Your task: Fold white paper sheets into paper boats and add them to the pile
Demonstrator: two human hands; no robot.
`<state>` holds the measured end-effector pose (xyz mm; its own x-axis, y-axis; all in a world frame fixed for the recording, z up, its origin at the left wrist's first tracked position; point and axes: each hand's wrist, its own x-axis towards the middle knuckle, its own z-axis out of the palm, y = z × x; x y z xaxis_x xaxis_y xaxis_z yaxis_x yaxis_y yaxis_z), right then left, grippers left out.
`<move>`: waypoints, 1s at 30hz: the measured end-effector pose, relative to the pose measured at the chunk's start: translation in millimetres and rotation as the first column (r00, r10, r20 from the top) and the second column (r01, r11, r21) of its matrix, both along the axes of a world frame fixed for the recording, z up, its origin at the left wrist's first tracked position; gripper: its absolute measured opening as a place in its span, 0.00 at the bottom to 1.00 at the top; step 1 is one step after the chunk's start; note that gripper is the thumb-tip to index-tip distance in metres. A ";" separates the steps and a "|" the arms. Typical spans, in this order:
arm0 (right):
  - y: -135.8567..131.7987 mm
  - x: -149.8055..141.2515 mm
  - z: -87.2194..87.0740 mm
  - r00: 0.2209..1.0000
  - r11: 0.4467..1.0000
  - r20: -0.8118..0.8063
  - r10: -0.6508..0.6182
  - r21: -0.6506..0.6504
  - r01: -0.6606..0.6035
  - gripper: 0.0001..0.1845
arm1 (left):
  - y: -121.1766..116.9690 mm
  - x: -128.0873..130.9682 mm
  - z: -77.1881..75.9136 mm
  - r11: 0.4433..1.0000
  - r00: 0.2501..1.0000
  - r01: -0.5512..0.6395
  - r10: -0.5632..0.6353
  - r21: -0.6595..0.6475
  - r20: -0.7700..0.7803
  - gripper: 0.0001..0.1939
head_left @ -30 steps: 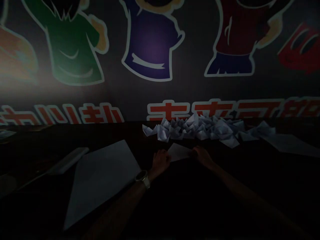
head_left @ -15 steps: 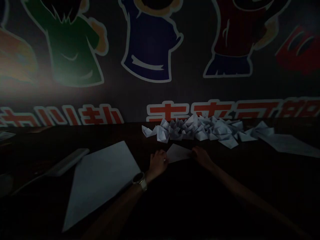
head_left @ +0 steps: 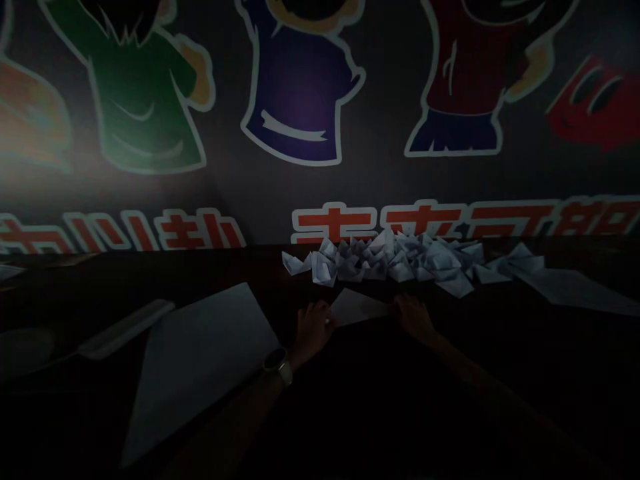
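Between my hands lies a folded sheet of white paper (head_left: 357, 308), roughly triangular, on the dark table. My left hand (head_left: 315, 328), with a watch (head_left: 278, 363) on its wrist, has its fingers closed on the paper's left corner. At the right corner, the fingers of my right hand (head_left: 414, 316) are closed on the paper's tip. Just beyond the paper is a heap of folded white paper boats (head_left: 390, 257). The dim light hides the finer creases and some fingertips.
A large stack of white sheets (head_left: 200, 367) lies to the left, with a long pale object (head_left: 127, 329) beside it. More flat paper (head_left: 585, 290) rests at the far right. Behind the table stands a wall (head_left: 225, 147) with cartoon figures and red lettering.
My right hand has moved a little to the right along the paper's edge, and more of the paper's right tip shows. My left hand has stayed at its corner.
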<state>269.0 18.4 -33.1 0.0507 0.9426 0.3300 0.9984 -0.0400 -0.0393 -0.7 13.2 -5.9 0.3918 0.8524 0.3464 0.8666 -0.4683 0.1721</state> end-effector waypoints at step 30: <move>-8.1 -32.1 -9.5 0.786 0.786 0.115 0.608 0.055 -0.616 0.25 | -16.5 31.1 -12.3 0.893 0.892 0.431 -0.443 -0.126 -0.089 0.35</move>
